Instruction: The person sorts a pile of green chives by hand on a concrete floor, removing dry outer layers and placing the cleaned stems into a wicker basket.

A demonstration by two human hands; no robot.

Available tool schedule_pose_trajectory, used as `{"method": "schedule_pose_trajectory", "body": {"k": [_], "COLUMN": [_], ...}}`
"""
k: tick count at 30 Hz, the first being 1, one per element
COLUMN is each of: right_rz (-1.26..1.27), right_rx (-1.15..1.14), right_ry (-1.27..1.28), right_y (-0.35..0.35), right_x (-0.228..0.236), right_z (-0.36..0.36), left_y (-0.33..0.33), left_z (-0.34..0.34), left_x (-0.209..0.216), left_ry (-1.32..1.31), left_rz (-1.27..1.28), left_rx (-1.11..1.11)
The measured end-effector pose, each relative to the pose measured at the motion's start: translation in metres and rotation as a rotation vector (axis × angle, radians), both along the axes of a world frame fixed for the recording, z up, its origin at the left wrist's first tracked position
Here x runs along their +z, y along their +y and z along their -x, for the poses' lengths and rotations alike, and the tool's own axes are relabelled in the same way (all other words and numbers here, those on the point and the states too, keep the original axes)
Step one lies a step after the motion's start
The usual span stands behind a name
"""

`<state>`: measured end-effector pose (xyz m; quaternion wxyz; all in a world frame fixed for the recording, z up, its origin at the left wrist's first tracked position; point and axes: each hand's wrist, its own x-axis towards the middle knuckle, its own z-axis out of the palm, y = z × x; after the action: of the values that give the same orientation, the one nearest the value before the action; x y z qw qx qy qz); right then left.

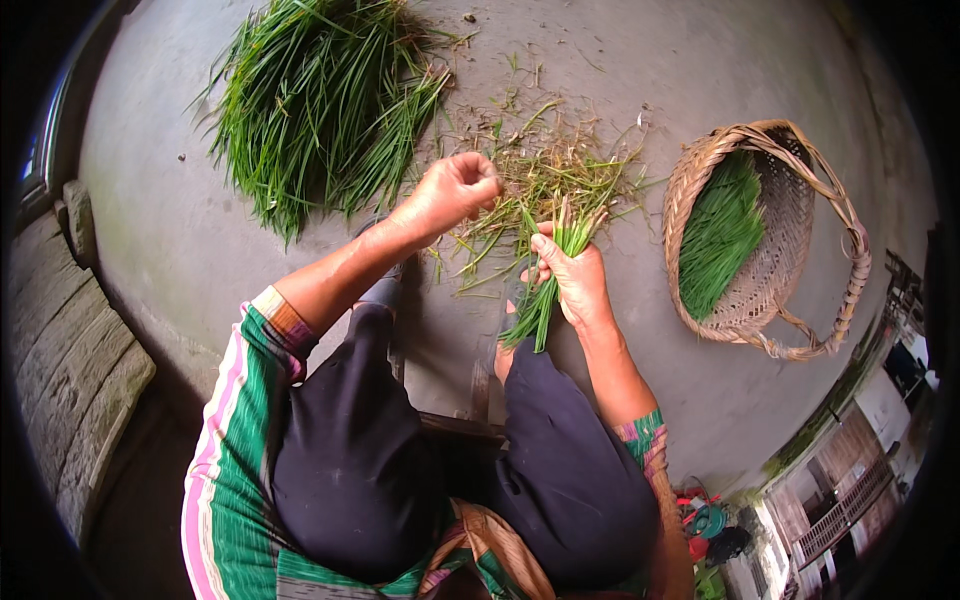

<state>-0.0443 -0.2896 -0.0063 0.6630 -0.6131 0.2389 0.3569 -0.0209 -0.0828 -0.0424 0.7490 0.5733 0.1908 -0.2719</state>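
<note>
1. Right hand point(575, 280) has its grip closed round a small bunch of green stalks point(545, 290), just left of the woven basket point(800, 190).
2. Left hand point(455, 185) is fisted, pinching something too thin to make out, further left of the basket.
3. Dry trimmings point(545, 165) lie scattered beside the basket; the big pile of greens point(320, 100) sits well off to its left.

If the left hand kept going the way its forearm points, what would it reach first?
Probably the scattered heap of dry trimmings on the concrete floor, just past the left hand; depth is unclear, since the hand may be raised above it.
</note>
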Motion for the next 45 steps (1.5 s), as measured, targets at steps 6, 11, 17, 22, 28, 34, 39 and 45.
{"method": "schedule_pose_trajectory", "body": {"k": [6,11,17,22,28,34,39,45], "right_rz": [-0.098,-0.192,-0.244,-0.273,-0.292,-0.274,-0.259,-0.198], "right_rx": [-0.131,-0.207,-0.238,-0.318,-0.425,-0.515,-0.519,-0.480], "right_ry": [0.094,0.178,0.204,0.272,0.188,0.131,0.144,0.075], "right_y": [-0.004,-0.011,-0.012,-0.012,-0.026,-0.042,-0.036,-0.025], "right_x": [0.002,0.002,0.002,0.007,-0.002,-0.007,-0.006,-0.006], "right_z": [0.003,0.000,-0.004,-0.005,-0.009,-0.013,-0.013,-0.011], "left_y": [0.022,0.040,0.014,0.004,0.028,0.038,0.044,0.050], "left_z": [-0.013,-0.009,-0.009,-0.021,-0.006,0.021,0.042,0.032], "left_x": [-0.012,-0.033,-0.016,-0.013,-0.047,-0.037,-0.033,-0.011], "left_ry": [0.016,-0.195,-0.248,-0.086,0.051,0.238,0.237,0.164], "left_rz": [-0.036,-0.302,-0.312,-0.004,-0.014,0.055,0.161,0.144], "left_rx": [0.164,-0.165,-0.464,-0.428,-0.328,-0.260,-0.251,-0.250]}}
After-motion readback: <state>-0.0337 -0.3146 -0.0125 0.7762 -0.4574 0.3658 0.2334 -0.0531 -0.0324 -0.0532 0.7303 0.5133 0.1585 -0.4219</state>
